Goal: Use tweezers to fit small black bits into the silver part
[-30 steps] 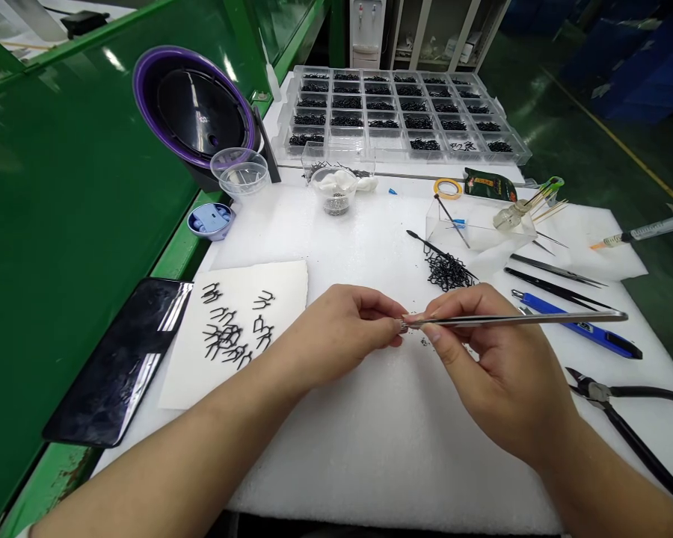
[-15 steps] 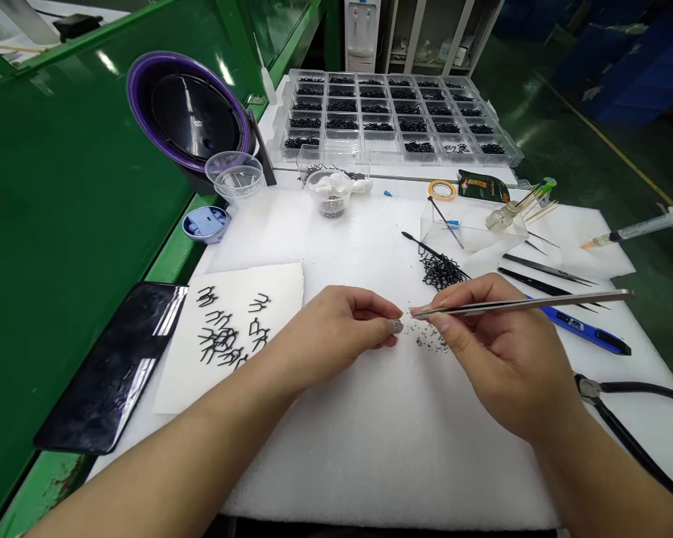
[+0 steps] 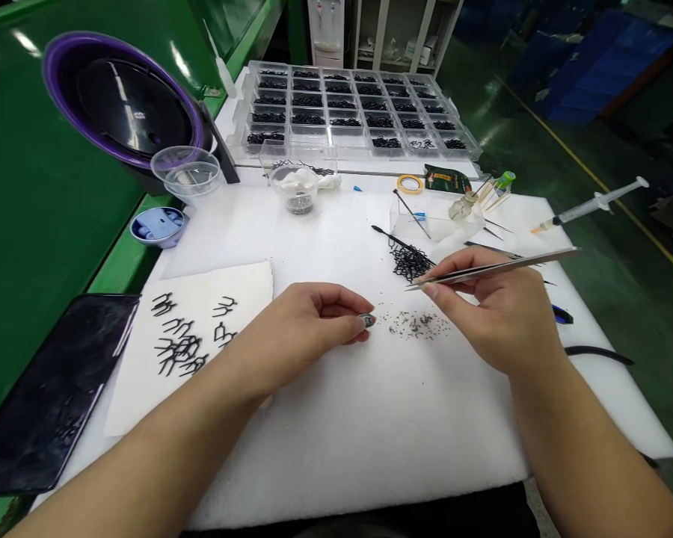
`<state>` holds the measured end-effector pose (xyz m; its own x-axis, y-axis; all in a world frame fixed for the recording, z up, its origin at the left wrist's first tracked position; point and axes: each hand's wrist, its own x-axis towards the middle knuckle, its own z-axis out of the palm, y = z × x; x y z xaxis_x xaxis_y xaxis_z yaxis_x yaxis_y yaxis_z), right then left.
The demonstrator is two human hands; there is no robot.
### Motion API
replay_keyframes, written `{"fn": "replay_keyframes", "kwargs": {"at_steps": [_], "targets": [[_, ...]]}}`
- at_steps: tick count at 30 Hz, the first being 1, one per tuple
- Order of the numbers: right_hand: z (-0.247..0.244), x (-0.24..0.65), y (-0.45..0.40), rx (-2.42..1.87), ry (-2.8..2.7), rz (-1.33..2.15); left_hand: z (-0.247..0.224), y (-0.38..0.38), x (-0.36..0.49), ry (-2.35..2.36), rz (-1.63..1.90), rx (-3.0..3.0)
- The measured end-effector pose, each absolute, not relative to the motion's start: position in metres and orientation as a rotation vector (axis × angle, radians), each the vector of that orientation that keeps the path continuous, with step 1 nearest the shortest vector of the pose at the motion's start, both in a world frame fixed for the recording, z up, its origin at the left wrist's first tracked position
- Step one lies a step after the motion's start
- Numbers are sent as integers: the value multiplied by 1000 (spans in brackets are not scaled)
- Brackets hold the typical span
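Observation:
Between thumb and fingers my left hand [image 3: 325, 321] pinches a small round greyish piece [image 3: 366, 320]; its far side is hidden by the fingers. My right hand [image 3: 485, 306] is closed around metal tweezers [image 3: 505, 267], held almost level with the tips pointing left. The tips are above the white foam mat [image 3: 336, 441], apart from the piece. Tiny dark bits [image 3: 418, 324] lie scattered between the two hands. Just beyond the tweezer tips sits a pile of black bent parts [image 3: 410, 261]. Several black forked parts [image 3: 182, 347] rest on a white sheet [image 3: 247, 288] at left.
A compartment tray [image 3: 345, 123] of black parts stands at the back. Clear cups [image 3: 188, 175], a purple-rimmed black round device [image 3: 128, 104] and a blue bowl [image 3: 158, 226] are at left, above a dark tablet-like panel [image 3: 50, 381]. A syringe [image 3: 594, 203] lies at right.
The tweezers have drawn back from the small piece, up and away from my left hand. More of the scattered bits now show. The whole view has shifted, with the table things appearing further left.

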<state>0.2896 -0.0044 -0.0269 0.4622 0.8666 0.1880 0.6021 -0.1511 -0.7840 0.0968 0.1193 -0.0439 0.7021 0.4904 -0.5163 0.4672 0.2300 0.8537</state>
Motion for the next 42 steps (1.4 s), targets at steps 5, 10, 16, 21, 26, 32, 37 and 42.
{"fn": "replay_keyframes", "kwargs": {"at_steps": [5,10,16,21,26,32,37,42], "targets": [[-19,269,-51,-1935,-1171,393,-41,116,98,836,-31,1449],[-60,251,-102,-1870,-1063,418,-39,108,99,828,-75,1558],[-76,248,-107,-1862,-1163,345,-39,100,102,810,-107,1697],[-74,248,-104,-1862,-1137,333,-39,100,104,811,-101,1736],[-75,247,-104,-1889,-1134,310,-41,101,104,802,-83,1741],[-74,247,-103,-1892,-1121,309,-43,102,104,794,-96,1766],[-73,246,-103,-1897,-1127,313,-42,102,104,799,-104,1771],[-71,245,-102,-1905,-1108,330,-41,101,105,797,-110,1763]]}}
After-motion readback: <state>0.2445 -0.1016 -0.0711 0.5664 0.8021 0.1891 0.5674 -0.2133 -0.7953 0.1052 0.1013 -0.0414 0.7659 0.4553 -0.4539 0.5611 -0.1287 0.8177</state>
